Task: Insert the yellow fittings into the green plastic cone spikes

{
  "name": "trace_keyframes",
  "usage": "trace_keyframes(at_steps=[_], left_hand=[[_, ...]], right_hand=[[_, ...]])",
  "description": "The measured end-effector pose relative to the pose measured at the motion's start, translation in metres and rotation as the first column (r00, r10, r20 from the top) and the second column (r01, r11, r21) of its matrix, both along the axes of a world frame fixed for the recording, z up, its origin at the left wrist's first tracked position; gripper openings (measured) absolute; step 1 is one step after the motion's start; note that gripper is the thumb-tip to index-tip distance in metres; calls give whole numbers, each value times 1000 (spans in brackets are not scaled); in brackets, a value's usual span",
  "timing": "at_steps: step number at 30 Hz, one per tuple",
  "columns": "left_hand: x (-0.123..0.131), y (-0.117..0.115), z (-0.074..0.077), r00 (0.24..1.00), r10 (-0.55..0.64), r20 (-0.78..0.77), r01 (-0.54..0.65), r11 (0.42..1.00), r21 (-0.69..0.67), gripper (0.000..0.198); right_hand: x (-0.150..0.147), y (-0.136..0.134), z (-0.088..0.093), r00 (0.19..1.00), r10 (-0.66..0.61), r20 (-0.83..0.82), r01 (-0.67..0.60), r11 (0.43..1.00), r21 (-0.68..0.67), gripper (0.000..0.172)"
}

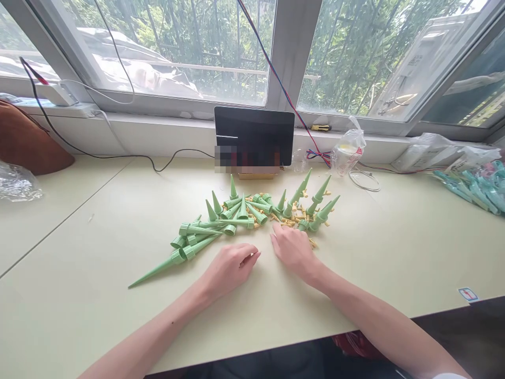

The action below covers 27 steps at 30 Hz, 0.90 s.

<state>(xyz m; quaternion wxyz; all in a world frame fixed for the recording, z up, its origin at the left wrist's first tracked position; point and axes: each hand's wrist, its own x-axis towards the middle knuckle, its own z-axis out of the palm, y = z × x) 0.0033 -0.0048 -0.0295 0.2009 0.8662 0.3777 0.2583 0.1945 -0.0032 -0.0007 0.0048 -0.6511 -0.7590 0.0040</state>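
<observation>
Cone spikes (pixel 201 248) plain light green; small fittings (pixel 289 223) yellow-tan; tabletop (pixel 98 279) pale yellow-cream; far screen (pixel 254 126) black; far-left bag (pixel 29 139) brown; far cutter (pixel 321 127) yellow and black; cable (pixel 272 67) red and blue; far-right pieces (pixel 465 188) teal; near-right sticker (pixel 468 294) white, blue border, red mark.

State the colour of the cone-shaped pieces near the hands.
The cone-shaped pieces are light green, as the head view shows.

I've got cones (pixel 243 209) mid-table (pixel 98 247), small parts (pixel 291 223) among them, mostly on R side. L hand (pixel 228 267) in front of cones, R hand (pixel 294 246) next to small parts. Screen (pixel 254 131) behind, bagged cup (pixel 347 155) R of it, cutter (pixel 321 128) on sill (pixel 177 122) btwn.
</observation>
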Motion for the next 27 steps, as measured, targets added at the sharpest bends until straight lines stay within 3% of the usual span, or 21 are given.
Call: trace_keyframes(at_steps=[4, 11, 21, 27], left_hand=[[-1, 0, -1, 1000, 8, -9, -8, 1000, -5, 33], [-2, 2, -1, 1000, 15, -13, -15, 1000, 5, 34], [-2, 3, 0, 1000, 19, -13, -19, 999, 32, 36], [-2, 3, 0, 1000, 23, -21, -22, 999, 35, 37]], right_hand=[[1, -1, -2, 998, -59, 21, 58, 998, 34, 10], [-5, 0, -7, 996, -84, 34, 85, 996, -21, 14], [-7, -3, -3, 996, 21, -83, -25, 998, -53, 16], [-8, -6, -8, 991, 86, -100, -84, 996, 26, 12]])
